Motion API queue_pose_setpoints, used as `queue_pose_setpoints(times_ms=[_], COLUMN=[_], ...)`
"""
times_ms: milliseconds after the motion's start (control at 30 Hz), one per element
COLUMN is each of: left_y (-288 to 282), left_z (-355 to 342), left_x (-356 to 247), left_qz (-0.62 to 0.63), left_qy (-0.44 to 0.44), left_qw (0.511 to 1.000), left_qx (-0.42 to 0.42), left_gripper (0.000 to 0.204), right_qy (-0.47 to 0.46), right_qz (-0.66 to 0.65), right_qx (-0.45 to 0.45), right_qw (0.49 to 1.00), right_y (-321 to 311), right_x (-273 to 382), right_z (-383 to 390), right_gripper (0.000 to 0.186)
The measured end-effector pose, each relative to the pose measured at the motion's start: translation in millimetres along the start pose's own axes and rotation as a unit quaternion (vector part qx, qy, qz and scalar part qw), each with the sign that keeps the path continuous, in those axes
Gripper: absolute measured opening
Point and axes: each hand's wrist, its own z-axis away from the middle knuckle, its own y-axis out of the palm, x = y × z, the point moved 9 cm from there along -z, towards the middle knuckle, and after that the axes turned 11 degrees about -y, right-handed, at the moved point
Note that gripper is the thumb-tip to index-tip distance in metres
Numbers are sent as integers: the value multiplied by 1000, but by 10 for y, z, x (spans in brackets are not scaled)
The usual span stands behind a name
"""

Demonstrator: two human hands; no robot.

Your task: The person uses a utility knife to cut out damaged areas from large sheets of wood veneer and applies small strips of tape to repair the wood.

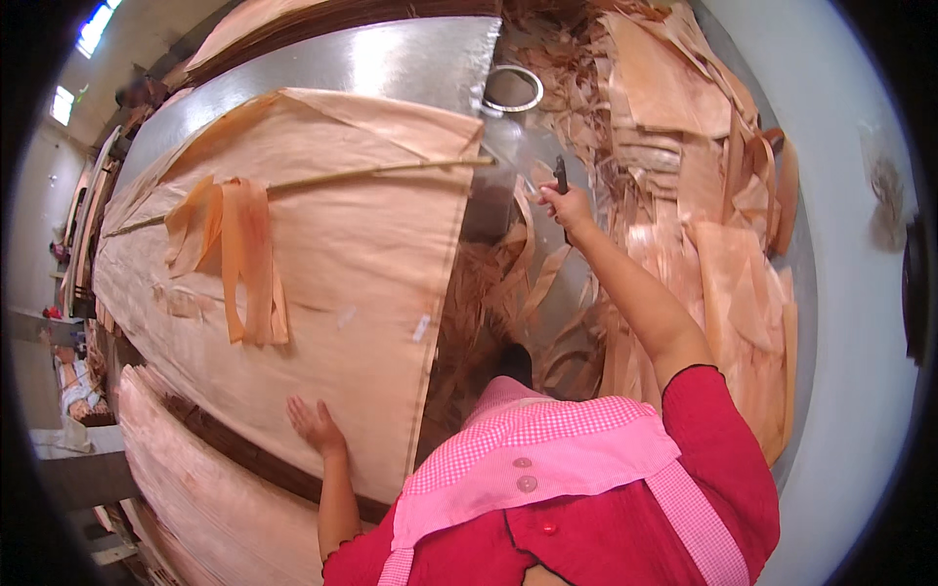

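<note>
A large stack of thin, tan wood veneer sheets (pixel 362 254) lies to the left and in front of me. My left hand (pixel 315 426) rests on the top sheet near its close edge, fingers stretched out and holding nothing. Out past the stack's right edge, my right hand (pixel 567 207) is closed around a black-handled tool (pixel 560 176). A thin pale strip, perhaps its blade, reaches from there toward the sheet; its exact kind is unclear. On the veneer lie a long thin stick (pixel 381 171) and some loose orange-brown veneer strips (pixel 249 254).
Veneer scraps (pixel 489 303) litter the floor between the stack and a heap of veneer pieces (pixel 684 186) along the right wall. A metal ring (pixel 514 88) sits by the corner of a shiny metal sheet (pixel 391 54). Another veneer stack (pixel 215 488) stands at the lower left.
</note>
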Motion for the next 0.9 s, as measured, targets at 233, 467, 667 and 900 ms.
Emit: queue_pose_setpoints(times_ms=[233, 467, 667, 900], left_y=[37, 203, 52, 74], left_z=[19, 316, 858, 1001], left_x=[-56, -109, -424, -956], left_qz=[-46, -64, -63, -23], left_qy=[-38, -205, -308, -385], left_qw=[998, 973, 932, 914], left_qx=[10, 79, 181, 128], left_gripper=[47, 46, 49, 47], right_qy=[-76, -273, -278, -91], right_qz=[518, 691, 610, 273], right_qx=[130, 292, 396, 315], right_qw=[842, 602, 628, 904], right_y=[120, 557, 674, 938], right_x=[134, -114, -383, -246], right_z=[-1951, -3154, -3447, -3028], right_gripper=[27, 45, 40, 27])
